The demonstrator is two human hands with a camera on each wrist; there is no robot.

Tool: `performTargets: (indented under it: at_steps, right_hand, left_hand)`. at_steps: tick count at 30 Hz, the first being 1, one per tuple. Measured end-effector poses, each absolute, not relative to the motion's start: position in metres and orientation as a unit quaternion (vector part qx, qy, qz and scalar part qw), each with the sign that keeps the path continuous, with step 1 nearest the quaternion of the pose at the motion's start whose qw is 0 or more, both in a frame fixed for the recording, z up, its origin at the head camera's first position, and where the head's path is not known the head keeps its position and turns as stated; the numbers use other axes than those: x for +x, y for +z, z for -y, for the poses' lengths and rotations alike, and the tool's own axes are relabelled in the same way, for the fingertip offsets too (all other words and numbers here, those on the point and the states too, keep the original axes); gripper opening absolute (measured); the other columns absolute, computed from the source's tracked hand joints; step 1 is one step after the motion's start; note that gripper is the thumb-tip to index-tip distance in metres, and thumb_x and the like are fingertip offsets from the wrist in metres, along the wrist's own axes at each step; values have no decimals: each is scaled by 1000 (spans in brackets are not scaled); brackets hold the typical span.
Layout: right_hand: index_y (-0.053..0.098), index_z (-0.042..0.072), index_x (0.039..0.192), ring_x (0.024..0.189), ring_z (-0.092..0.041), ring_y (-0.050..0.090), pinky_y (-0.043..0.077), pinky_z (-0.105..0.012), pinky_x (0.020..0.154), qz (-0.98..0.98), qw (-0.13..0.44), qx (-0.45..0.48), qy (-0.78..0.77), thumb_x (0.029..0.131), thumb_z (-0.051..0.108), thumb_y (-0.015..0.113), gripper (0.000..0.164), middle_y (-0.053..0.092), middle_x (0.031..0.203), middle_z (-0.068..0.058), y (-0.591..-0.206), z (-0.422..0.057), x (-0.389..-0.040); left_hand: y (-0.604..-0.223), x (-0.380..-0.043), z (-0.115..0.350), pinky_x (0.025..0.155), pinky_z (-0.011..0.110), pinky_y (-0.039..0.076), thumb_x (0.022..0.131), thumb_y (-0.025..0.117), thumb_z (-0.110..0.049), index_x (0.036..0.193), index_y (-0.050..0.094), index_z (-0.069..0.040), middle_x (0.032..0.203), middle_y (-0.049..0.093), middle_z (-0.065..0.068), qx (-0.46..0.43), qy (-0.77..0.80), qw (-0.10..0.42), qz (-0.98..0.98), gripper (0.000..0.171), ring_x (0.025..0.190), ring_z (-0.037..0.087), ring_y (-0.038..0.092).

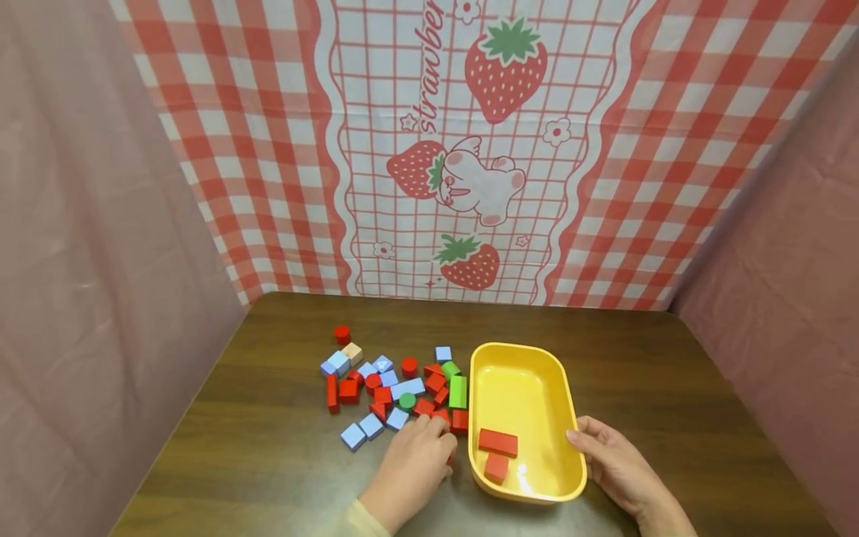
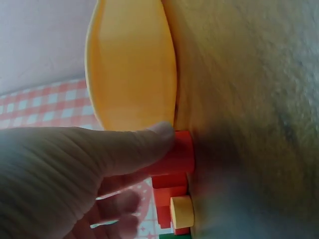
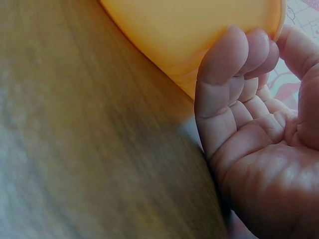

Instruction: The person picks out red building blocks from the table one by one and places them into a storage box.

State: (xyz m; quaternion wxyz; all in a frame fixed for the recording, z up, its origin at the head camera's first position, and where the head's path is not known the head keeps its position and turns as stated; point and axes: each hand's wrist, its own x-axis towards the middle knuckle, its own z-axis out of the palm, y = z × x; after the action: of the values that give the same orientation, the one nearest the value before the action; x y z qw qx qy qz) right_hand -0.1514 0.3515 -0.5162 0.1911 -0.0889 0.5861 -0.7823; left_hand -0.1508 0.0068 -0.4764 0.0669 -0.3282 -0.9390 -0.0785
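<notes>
My left hand [image 1: 411, 468] is at the near edge of a spread of blocks, left of a yellow tray [image 1: 526, 399]. Its thumb and fingers pinch a red block [image 2: 183, 152], low over the table in the left wrist view. At the tray's right side, my right hand [image 1: 620, 470] grips the rim, thumb on top and fingertips against the outer wall [image 3: 187, 67]. Inside the tray, toward its near left, lie a long red block [image 1: 498, 443] and a smaller red block [image 1: 496, 468].
Several red, blue and green blocks lie loose left of the tray, among them a green block [image 1: 458, 392], a blue block [image 1: 353, 437] and a plain wooden block [image 1: 352, 353]. Behind the dark wooden table [image 1: 637, 373] hangs a checked strawberry cloth [image 1: 429, 224].
</notes>
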Motion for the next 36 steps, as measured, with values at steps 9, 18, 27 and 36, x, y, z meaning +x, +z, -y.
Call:
performTargets:
  at_steps: [9,18,27,36]
  right_hand:
    - [55,1,105,85,-23,64,57,-34,71,-592,189,-88,-778,105,3,41,14,67,95,-8,-515,-351,-151]
    - [57,7,103,86,-22,64,57,-33,71,-607,183,-83,-769,105,4,40,17,67,94,-4,-517,-351,-150]
    - [55,3,104,88,-24,63,57,-35,73,-604,182,-85,-771,105,3,40,15,66,96,-8,-517,-351,-150]
    - [55,2,104,85,-23,63,57,-34,71,-610,181,-73,-768,104,4,42,14,67,94,-7,-515,-350,-150]
  left_hand:
    - [-445,-139,-3,72,31,52,81,81,-30,99,69,-19,96,64,-5,-295,-140,149,933,25,87,13,55]
    - [-440,-123,-60,80,19,46,89,73,-38,118,64,-25,104,60,-14,-412,-224,157,869,33,91,0,48]
    - [-462,-129,-80,74,20,40,93,65,-43,99,75,-36,88,58,-17,-434,-138,91,886,14,83,2,44]
    - [-457,-137,-64,78,23,44,97,61,-38,97,74,-30,94,61,-15,-384,-154,122,902,15,89,6,47]
